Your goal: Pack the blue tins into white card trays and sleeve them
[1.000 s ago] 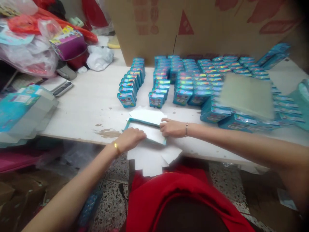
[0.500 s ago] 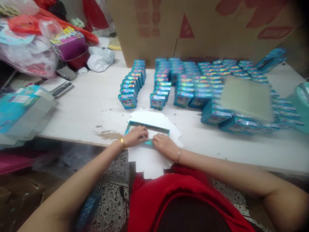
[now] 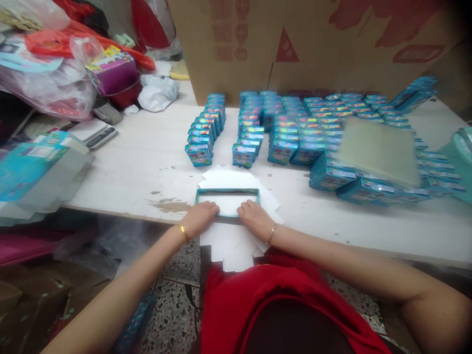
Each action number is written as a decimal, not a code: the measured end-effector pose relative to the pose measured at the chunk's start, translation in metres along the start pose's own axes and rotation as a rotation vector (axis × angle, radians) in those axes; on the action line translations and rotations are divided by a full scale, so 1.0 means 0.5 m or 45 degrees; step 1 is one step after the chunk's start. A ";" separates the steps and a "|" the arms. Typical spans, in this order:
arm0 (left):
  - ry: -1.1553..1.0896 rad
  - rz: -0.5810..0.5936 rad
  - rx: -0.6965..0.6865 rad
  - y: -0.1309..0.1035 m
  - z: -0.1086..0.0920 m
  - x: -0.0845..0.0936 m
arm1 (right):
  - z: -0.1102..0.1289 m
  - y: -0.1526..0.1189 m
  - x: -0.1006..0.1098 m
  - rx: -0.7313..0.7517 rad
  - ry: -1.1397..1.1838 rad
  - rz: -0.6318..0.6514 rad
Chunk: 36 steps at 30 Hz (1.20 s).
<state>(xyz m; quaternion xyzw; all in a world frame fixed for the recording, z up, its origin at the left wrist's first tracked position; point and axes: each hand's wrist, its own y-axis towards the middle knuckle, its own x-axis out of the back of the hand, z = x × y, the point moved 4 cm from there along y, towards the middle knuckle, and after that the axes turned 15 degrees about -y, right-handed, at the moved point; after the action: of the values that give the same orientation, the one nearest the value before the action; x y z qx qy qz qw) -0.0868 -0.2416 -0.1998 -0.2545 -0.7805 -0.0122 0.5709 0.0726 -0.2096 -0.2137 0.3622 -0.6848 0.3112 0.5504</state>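
Note:
A shallow blue-rimmed carton frame [image 3: 227, 191] with a white inside lies on a stack of white card sheets [image 3: 224, 241] at the table's front edge. My left hand [image 3: 202, 215], a gold bangle on its wrist, has its fingers closed on the near left part of the rim. On the near right part of the rim, my right hand [image 3: 255, 219] pinches with bent fingers. Beyond the sheets stand rows of small blue boxes [image 3: 199, 155], with more packed together at the right.
A large brown carton [image 3: 236, 73] stands behind the boxes. Blue and white flat cartons [image 3: 29, 167] lie at the left, near plastic bags [image 3: 70, 93] and a purple box [image 3: 114, 73]. A pale translucent sheet [image 3: 379, 152] lies over the boxes at right.
The hands have moved apart along the near rim. The carton frame now lies straighter, its front rim more visible. The whole view has shifted slightly.

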 end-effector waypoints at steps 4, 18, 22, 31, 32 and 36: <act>-0.074 0.062 0.036 0.011 -0.010 0.002 | -0.008 0.002 -0.013 0.037 -0.008 0.115; -0.222 -0.028 0.410 0.006 -0.131 -0.047 | -0.102 -0.045 -0.001 -0.239 0.343 -0.412; -0.363 -0.069 0.244 0.042 -0.161 -0.021 | -0.122 -0.072 -0.027 -0.678 0.704 -0.193; 0.318 0.011 -0.069 0.224 -0.049 0.125 | -0.111 0.000 -0.012 -0.718 0.687 0.267; 0.328 0.076 -0.083 0.239 -0.039 0.122 | -0.110 0.002 -0.010 -0.702 0.673 0.287; 0.352 0.147 -0.140 0.269 -0.025 0.098 | -0.107 0.006 -0.013 -0.653 0.645 0.341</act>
<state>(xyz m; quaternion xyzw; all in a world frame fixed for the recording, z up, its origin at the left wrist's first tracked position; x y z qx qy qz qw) -0.0311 -0.1097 -0.1882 -0.3258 -0.6765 -0.0570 0.6579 0.0992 -0.1630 -0.2097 0.0318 -0.6239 0.2786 0.7294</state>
